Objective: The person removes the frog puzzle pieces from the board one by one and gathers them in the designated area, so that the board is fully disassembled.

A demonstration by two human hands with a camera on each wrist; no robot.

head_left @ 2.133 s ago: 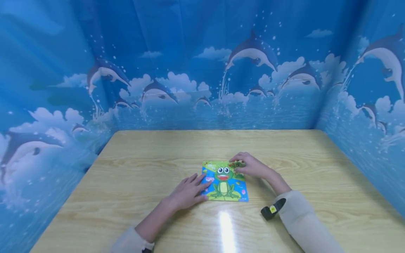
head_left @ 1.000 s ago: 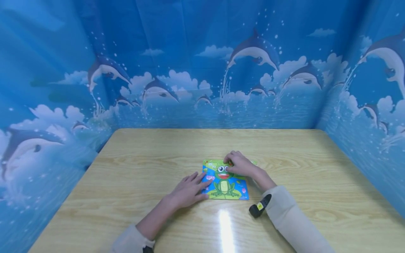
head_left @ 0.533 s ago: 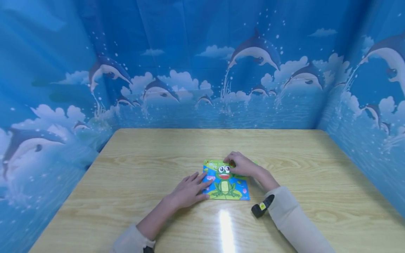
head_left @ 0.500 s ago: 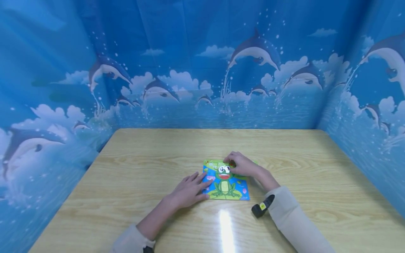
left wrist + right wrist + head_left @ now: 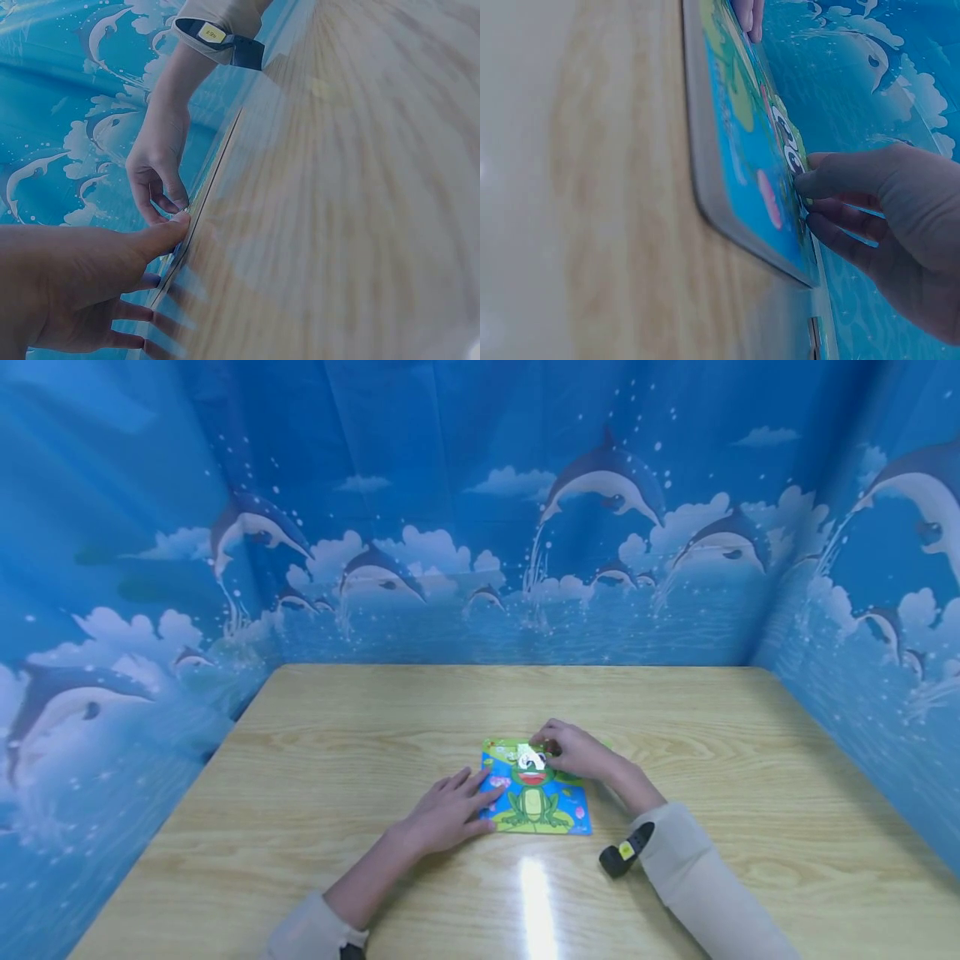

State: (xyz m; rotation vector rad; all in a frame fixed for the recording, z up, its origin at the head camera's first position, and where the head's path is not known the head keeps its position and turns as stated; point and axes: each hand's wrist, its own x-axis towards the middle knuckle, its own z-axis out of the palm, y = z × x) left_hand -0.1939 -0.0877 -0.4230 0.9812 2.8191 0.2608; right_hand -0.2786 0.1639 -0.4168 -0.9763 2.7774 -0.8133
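A square frog jigsaw puzzle [image 5: 534, 814] lies flat mid-table, showing a green frog on blue and green. My left hand [image 5: 441, 818] rests on its left side with fingers spread and fairly straight. At the top right of the puzzle, my right hand [image 5: 581, 752] pinches the puzzle piece with the frog's eyes [image 5: 787, 139] between thumb and fingers. In the right wrist view this piece stands tilted up from the board, and in the head view it catches a white glare. The right hand covers the board's upper right part. From the left wrist, the board shows only as a thin edge.
The wood-grain table [image 5: 360, 718] extends on all sides of the puzzle. Blue dolphin curtains [image 5: 450, 527] hang behind it and at both sides. A black wrist camera [image 5: 626, 852] is strapped at the right sleeve, with a light glare on the table in front.
My right hand has moved left from the puzzle's upper right corner to the frog's eyes. The eye piece has tipped up and now glares white. My left hand stays put.
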